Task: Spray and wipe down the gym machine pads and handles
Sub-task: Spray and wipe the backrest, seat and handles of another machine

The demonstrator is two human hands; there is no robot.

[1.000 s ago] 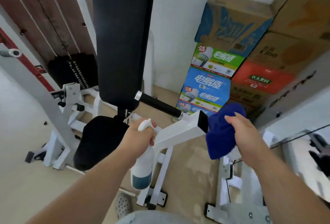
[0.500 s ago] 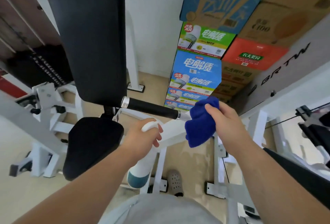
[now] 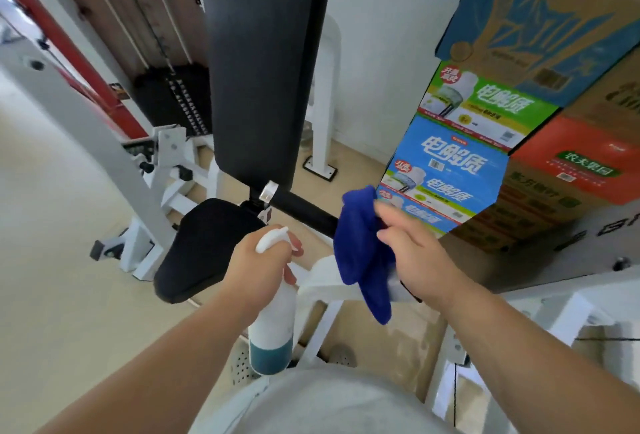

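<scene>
1. Both forearms reach forward from the bottom edge of the head view.
2. The left hand grips the spray bottle at its neck, with the fingers wrapped round just under the white spray head. The bottle hangs nearly upright, and teal liquid fills its lower part.
3. The right hand holds the blue cloth, with its fingers closed into the folds. The cloth is bunched against the outer end of the black handle, and its loose tail drapes over the white frame arm.
4. The handle runs from a chrome collar under the back pad down to the cloth. The bottle's head sits just beside the handle, apart from it.
5. The seat pad lies left of the left hand. The back pad rises upright above the seat pad.
6. Farther off, a weight stack stands behind on the left. Printed cartons are stacked against the wall on the right.
</scene>
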